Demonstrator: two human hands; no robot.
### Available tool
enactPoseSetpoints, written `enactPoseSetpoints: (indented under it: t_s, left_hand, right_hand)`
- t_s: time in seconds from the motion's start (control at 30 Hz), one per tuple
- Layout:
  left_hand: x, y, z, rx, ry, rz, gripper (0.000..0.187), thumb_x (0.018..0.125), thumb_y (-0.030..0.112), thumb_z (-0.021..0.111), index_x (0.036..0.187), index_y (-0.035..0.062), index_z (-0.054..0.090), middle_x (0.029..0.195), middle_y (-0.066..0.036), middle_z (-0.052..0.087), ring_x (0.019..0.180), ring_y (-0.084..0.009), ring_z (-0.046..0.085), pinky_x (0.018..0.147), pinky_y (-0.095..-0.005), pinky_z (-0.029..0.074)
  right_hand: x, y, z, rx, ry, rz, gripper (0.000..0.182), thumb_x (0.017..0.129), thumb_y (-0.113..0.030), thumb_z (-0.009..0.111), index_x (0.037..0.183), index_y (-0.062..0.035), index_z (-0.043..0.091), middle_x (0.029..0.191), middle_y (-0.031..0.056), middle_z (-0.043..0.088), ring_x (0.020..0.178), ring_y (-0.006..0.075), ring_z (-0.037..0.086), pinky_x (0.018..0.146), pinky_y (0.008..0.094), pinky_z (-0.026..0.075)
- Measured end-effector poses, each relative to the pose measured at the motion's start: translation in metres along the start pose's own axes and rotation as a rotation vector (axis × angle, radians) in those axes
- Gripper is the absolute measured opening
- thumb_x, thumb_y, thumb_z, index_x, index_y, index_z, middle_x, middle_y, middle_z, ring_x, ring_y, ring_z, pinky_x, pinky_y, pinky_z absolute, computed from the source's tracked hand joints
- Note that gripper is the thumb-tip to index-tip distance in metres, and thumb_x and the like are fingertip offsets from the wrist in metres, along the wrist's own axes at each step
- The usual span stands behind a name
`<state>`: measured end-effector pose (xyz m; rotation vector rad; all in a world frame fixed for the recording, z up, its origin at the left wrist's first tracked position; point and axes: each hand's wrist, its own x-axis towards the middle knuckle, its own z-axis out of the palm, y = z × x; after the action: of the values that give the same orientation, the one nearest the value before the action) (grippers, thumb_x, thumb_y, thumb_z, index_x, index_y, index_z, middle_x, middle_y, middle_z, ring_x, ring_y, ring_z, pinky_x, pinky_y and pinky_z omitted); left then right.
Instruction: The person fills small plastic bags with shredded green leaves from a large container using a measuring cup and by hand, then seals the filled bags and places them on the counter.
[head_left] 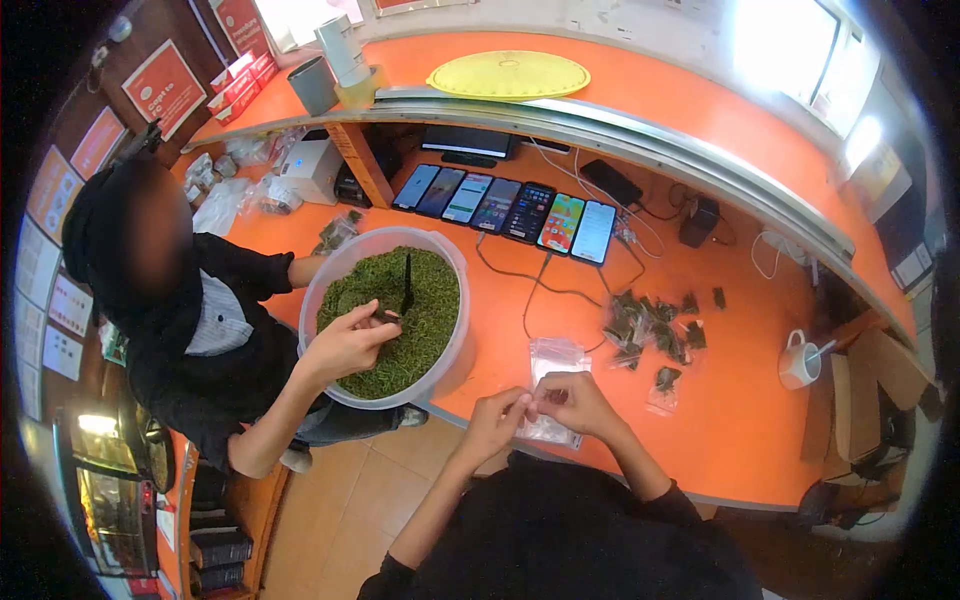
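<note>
My left hand (pixel 496 422) and my right hand (pixel 575 400) meet above the orange counter's front edge, fingertips pinched close together. Between them is something small and reddish-brown, too small to make out. Under and behind them lies a stack of clear plastic bags (pixel 556 357). To the right are several small bags of dark green leaf (pixel 650 325), with one separate bag (pixel 665 388) nearer the front. At the left, a co-worker's hand (pixel 350 345) holds a black scoop (pixel 407 285) over a large tub (pixel 465 310) of chopped green herb.
A row of several phones (pixel 510 210) with cables lies behind the tub. A white mug (pixel 800 362) stands at the right beside cardboard boxes (pixel 870 400). A yellow lid (pixel 510 75) rests on the upper shelf. The co-worker (pixel 180 330) is at the left.
</note>
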<state>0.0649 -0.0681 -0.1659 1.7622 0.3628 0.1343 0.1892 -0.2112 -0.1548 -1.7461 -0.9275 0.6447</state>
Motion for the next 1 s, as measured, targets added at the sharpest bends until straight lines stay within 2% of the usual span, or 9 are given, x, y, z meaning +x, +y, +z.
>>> enactPoseSetpoints:
  t_s: [0.17, 0.23, 0.37, 0.47, 0.57, 0.73, 0.87, 0.97, 1.0]
  left_hand:
    - [-0.004, 0.002, 0.004, 0.25, 0.045, 0.027, 0.026, 0.092, 0.021, 0.061, 0.084, -0.0039, 0.066, 0.066, -0.02, 0.063, 0.06, -0.0301, 0.065, 0.059, -0.0381, 0.05]
    - [-0.004, 0.005, 0.006, 0.459, 0.218, 0.13, 0.025, 0.088, 0.018, 0.061, 0.076, -0.0035, 0.064, 0.064, -0.022, 0.061, 0.06, -0.0368, 0.065, 0.058, -0.0429, 0.051]
    - [-0.007, 0.006, -0.001, 0.468, 0.22, 0.076, 0.025, 0.086, 0.019, 0.063, 0.075, -0.0037, 0.063, 0.062, -0.022, 0.061, 0.062, -0.0396, 0.065, 0.059, -0.0457, 0.051]
    - [-0.005, 0.006, -0.002, 0.459, 0.185, -0.064, 0.025, 0.085, 0.022, 0.065, 0.085, -0.0022, 0.063, 0.074, -0.023, 0.065, 0.073, -0.0392, 0.068, 0.065, -0.0447, 0.053]
    - [-0.006, 0.009, 0.002, 0.388, 0.394, -0.057, 0.037, 0.082, 0.022, 0.068, 0.111, 0.0007, 0.059, 0.09, -0.02, 0.067, 0.085, -0.0382, 0.068, 0.074, -0.0415, 0.054]
    - [-0.005, -0.002, -0.007, 0.22, 0.141, 0.291, 0.075, 0.075, 0.017, 0.077, 0.14, 0.0046, 0.042, 0.114, -0.016, 0.062, 0.091, -0.0282, 0.064, 0.083, -0.0367, 0.053]
    - [-0.015, 0.006, -0.012, 0.293, 0.283, 0.256, 0.077, 0.072, 0.018, 0.08, 0.14, 0.0054, 0.044, 0.122, -0.017, 0.059, 0.096, -0.0285, 0.063, 0.088, -0.0388, 0.051]
    - [-0.013, 0.02, -0.006, 0.888, 0.444, 0.426, 0.073, 0.072, 0.018, 0.081, 0.136, 0.0016, 0.049, 0.121, -0.017, 0.06, 0.104, -0.0279, 0.06, 0.092, -0.0384, 0.048]
    - [-0.008, 0.008, 0.0, 0.646, 0.429, 0.459, 0.068, 0.073, 0.017, 0.081, 0.133, 0.0024, 0.053, 0.12, -0.015, 0.061, 0.096, -0.024, 0.061, 0.086, -0.0354, 0.049]
  right_hand:
    - [-0.001, -0.005, 0.004, -0.139, 0.052, -0.102, 0.015, 0.076, -0.016, 0.069, 0.073, -0.0028, 0.065, 0.068, 0.0107, 0.061, 0.059, 0.0231, 0.061, 0.058, 0.0344, 0.05]
    - [0.002, -0.002, 0.012, -0.454, 0.397, -0.173, 0.017, 0.073, -0.016, 0.067, 0.067, -0.002, 0.06, 0.066, 0.0113, 0.058, 0.059, 0.028, 0.062, 0.056, 0.0375, 0.05]
    - [0.005, -0.002, 0.008, -0.323, 0.276, -0.188, 0.016, 0.076, -0.016, 0.067, 0.073, -0.003, 0.058, 0.07, 0.0117, 0.058, 0.06, 0.0303, 0.062, 0.056, 0.0413, 0.05]
    - [0.008, -0.011, 0.011, -0.374, 0.337, -0.22, 0.009, 0.078, -0.007, 0.067, 0.08, -0.0024, 0.061, 0.071, 0.0102, 0.059, 0.059, 0.0218, 0.063, 0.055, 0.0329, 0.051]
    - [0.008, -0.008, 0.016, -0.253, 0.24, -0.239, 0.009, 0.083, -0.008, 0.063, 0.09, -0.0043, 0.058, 0.079, 0.0131, 0.061, 0.062, 0.0294, 0.064, 0.058, 0.0409, 0.052]
    - [0.007, -0.019, 0.007, -0.215, 0.236, -0.244, 0.005, 0.081, -0.002, 0.064, 0.086, -0.0024, 0.061, 0.074, 0.0115, 0.062, 0.061, 0.023, 0.065, 0.056, 0.0341, 0.051]
    - [0.005, -0.026, 0.004, -0.221, 0.266, -0.174, 0.005, 0.08, -0.003, 0.067, 0.08, -0.0017, 0.062, 0.066, 0.0095, 0.062, 0.057, 0.0172, 0.063, 0.053, 0.0293, 0.048]
    - [0.004, -0.029, 0.016, -0.26, 0.294, -0.179, 0.008, 0.079, -0.006, 0.069, 0.079, -0.0022, 0.062, 0.063, 0.0087, 0.061, 0.054, 0.0164, 0.062, 0.053, 0.0296, 0.049]
    - [0.003, -0.03, 0.02, -0.262, 0.282, -0.188, 0.008, 0.079, -0.006, 0.069, 0.079, -0.0022, 0.062, 0.063, 0.0087, 0.061, 0.054, 0.0164, 0.062, 0.053, 0.0296, 0.049]
